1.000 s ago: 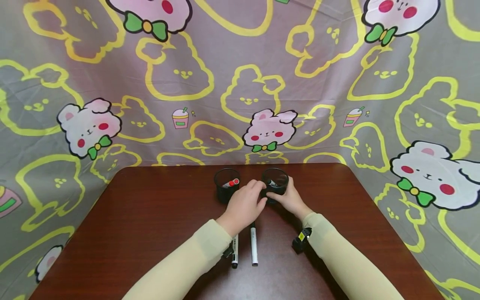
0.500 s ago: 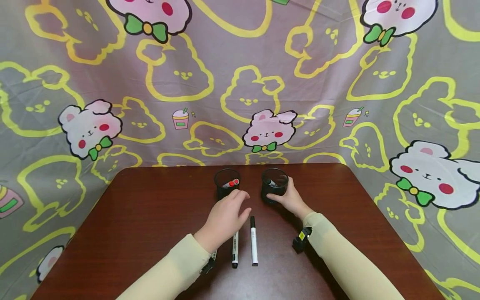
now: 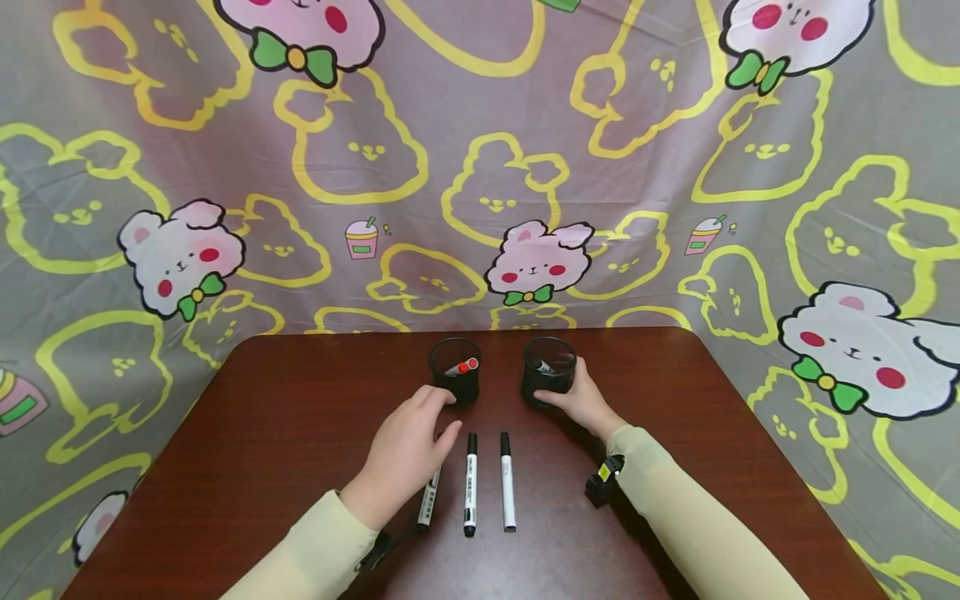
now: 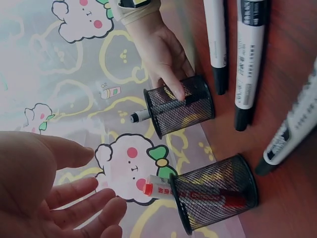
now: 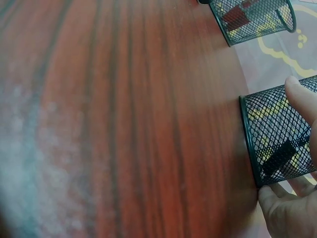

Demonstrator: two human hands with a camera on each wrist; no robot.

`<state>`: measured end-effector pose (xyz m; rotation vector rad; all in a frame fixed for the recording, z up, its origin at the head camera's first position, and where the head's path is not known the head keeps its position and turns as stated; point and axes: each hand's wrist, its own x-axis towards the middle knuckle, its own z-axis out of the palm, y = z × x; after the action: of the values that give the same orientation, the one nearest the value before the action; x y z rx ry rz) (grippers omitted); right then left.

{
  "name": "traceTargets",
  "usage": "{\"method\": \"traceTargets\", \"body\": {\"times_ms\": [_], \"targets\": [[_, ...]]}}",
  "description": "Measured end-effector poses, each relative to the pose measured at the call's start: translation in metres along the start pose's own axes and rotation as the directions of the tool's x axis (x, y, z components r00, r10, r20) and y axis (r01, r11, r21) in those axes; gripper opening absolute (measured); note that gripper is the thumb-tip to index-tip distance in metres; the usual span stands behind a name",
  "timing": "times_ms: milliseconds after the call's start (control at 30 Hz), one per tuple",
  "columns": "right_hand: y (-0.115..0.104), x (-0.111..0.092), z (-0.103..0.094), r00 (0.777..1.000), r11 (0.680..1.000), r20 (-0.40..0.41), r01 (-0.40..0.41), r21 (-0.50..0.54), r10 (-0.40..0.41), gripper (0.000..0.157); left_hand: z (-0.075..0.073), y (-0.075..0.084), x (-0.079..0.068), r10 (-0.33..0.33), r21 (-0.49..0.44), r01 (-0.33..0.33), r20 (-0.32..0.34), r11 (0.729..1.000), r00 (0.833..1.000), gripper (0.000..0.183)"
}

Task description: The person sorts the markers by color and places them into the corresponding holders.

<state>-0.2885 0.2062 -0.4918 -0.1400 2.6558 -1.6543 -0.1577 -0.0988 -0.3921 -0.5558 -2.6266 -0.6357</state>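
Observation:
My right hand [image 3: 588, 406] grips the right black mesh pen cup [image 3: 547, 385], thumb on one side and fingers round the other in the right wrist view. One black-capped marker [image 4: 141, 116] leans inside this cup. My left hand [image 3: 405, 446] is held with loosely spread fingers and nothing in them. Its fingertips overlap the lower edge of the left mesh pen cup [image 3: 461, 390] in the head view. Red-and-white markers [image 4: 188, 193] stand tilted in that cup. Below the cups lie a left marker [image 3: 428, 502], partly hidden by my left hand, a middle marker [image 3: 471, 487] and a right marker [image 3: 508, 492], all white and black.
The brown wooden table [image 3: 300, 433] carries both cups near its far edge. A patterned cloth [image 3: 420, 183] with cartoon rabbits hangs behind the table and along both sides. A small black device [image 3: 602, 482] is strapped at the right wrist.
My left hand has moved left and back from beside the right cup, uncovering the middle marker and part of the left one. My right hand stays on its cup.

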Motion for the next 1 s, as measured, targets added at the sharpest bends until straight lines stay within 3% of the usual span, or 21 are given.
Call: {"method": "traceTargets", "body": {"times_ms": [267, 500, 1000], "targets": [[0.000, 0.000, -0.001, 1.000, 1.000, 0.000, 0.005, 0.001, -0.005, 0.091, -0.003, -0.007, -0.015, -0.068, 0.014, 0.067, 0.014, 0.998, 0.998, 0.035], [0.001, 0.000, 0.000, 1.000, 1.000, 0.001, 0.000, 0.002, 0.000, 0.091, 0.000, -0.012, -0.032, -0.137, 0.036, 0.134, 0.072, 0.990, 0.988, 0.033], [-0.001, -0.003, 0.000, 1.000, 1.000, 0.006, 0.000, -0.010, 0.000, 0.091, 0.016, -0.011, -0.058, -0.161, 0.153, 0.131, 0.207, 0.979, 0.965, 0.042]]}}
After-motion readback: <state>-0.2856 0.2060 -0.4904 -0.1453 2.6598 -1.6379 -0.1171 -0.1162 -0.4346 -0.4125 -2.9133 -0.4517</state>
